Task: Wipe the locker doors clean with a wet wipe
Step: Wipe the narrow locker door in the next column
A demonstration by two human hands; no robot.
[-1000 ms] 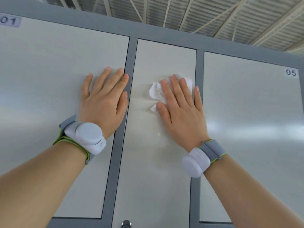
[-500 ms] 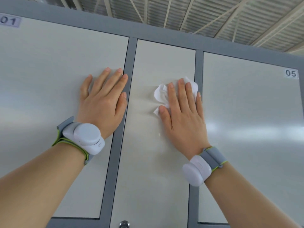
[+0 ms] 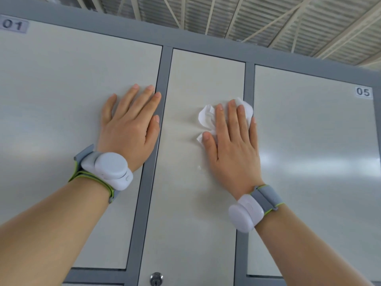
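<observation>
Far out to the left of the left grip sits the tag 01 [image 3: 13, 24] on the left locker door [image 3: 51, 120]. The left grip [image 3: 129, 129] lies flat on that door, fingers straight, holding nothing, fingertips right at the grey frame post [image 3: 152, 182]. It looks like a brace.

Just right of that post comes the middle door [image 3: 191, 223], and that's where the work is. The right grip [image 3: 231, 145] presses the crumpled white wet wipe [image 3: 206, 116] against the panel with straight fingers, and the wipe pokes out left of and above the fingertips. The step in hand looks like wiping the upper middle door, close to its right edge.

Just left of the heel of that grip is a small speck [image 3: 199, 167], too small to identify. The next move probably calls for dragging the wipe down through it with even pressure, toward the lock [image 3: 156, 279] well below.

Right of the right grip, door 05 [image 3: 309, 162] waits. All three lockers are shut, so their contents are hidden.
</observation>
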